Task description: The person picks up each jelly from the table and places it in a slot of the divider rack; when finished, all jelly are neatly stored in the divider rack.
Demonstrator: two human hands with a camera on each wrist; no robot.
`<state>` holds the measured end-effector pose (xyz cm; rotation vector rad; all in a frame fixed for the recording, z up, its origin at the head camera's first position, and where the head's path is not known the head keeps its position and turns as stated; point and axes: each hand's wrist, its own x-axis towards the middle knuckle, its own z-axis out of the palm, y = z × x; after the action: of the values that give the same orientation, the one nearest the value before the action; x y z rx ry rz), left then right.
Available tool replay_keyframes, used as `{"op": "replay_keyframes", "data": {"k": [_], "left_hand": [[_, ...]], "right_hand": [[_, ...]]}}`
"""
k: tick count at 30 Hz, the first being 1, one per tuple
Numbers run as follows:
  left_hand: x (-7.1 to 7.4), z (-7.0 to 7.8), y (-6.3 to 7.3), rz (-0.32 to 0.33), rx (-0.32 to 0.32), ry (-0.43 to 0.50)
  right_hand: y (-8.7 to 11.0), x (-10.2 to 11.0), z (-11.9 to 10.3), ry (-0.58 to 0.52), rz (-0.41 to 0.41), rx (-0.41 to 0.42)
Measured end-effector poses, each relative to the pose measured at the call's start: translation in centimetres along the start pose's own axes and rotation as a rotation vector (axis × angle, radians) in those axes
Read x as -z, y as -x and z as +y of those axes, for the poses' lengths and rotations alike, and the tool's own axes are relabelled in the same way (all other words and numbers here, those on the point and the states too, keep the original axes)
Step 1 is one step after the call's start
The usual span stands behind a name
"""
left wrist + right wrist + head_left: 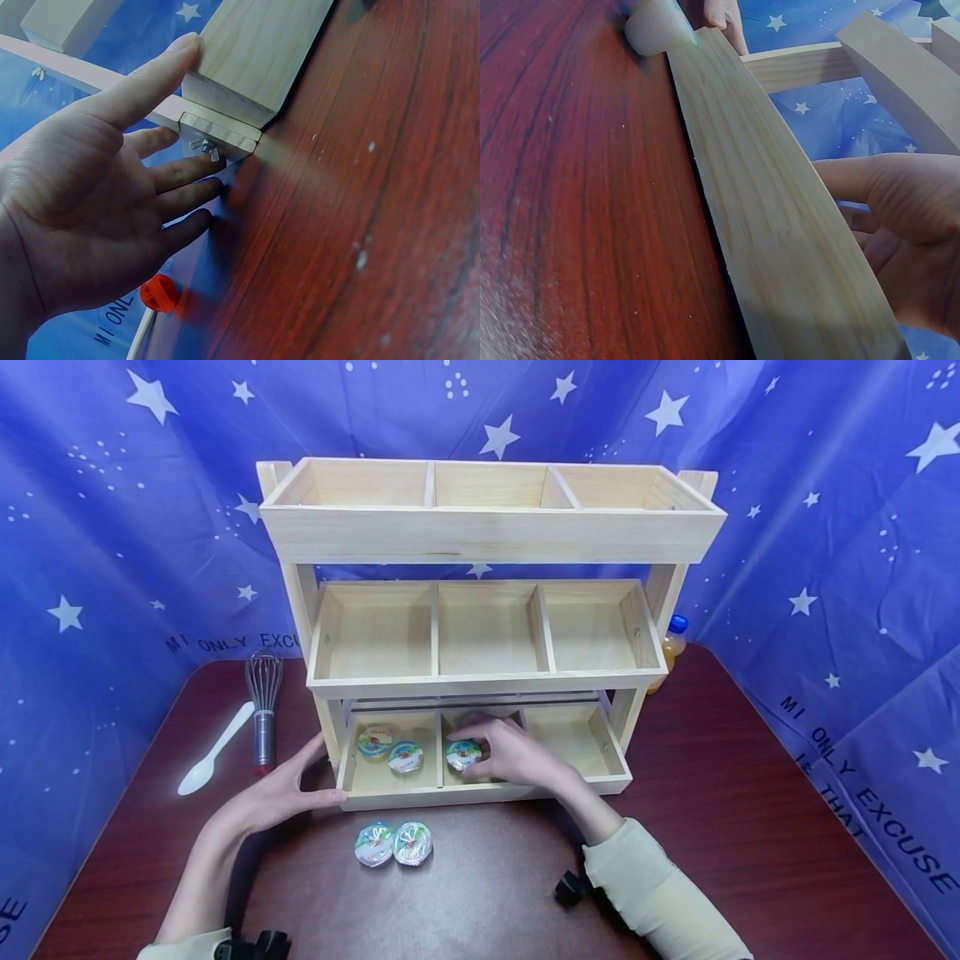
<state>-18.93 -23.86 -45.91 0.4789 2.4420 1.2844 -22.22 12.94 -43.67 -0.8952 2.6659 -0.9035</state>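
A three-tier wooden rack [480, 537] stands on the table, each tier split into three compartments. My right hand [517, 755] reaches into the bottom tier's middle compartment and pinches a small foil-lidded jelly cup [462, 755] between thumb and fingers; in the right wrist view the front board [757, 195] hides that cup. Two similar cups, one [375, 742] behind the other [406, 758], sit in the bottom left compartment. On the table before the rack, two more cups [374, 844] [412, 843] lie side by side. My left hand [97, 187], fingers extended, rests its thumb against the rack's lower left corner.
Left of the rack lie a white plastic spoon [217, 748] and a whisk [264, 710]. Behind the rack's right side is a blue-capped bottle [675, 647] with orange contents. A blue star-patterned curtain [817, 527] surrounds the dark red table [720, 827].
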Motion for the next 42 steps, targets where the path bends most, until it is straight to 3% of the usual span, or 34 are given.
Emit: {"op": "replay_keyframes", "data": {"k": [19,30,42], "left_hand": [[-0.1,-0.1,0.1,0.009,0.028,-0.02],[0.0,0.0,0.1,0.005,0.023,-0.015],[0.0,-0.1,0.1,-0.001,0.034,-0.009]], "right_hand": [[0.0,-0.5,0.0,0.106,0.026,0.066],[0.5,0.9,-0.2,-0.022,0.013,-0.002],[0.7,1.8,-0.1,-0.08,0.09,0.009]]}}
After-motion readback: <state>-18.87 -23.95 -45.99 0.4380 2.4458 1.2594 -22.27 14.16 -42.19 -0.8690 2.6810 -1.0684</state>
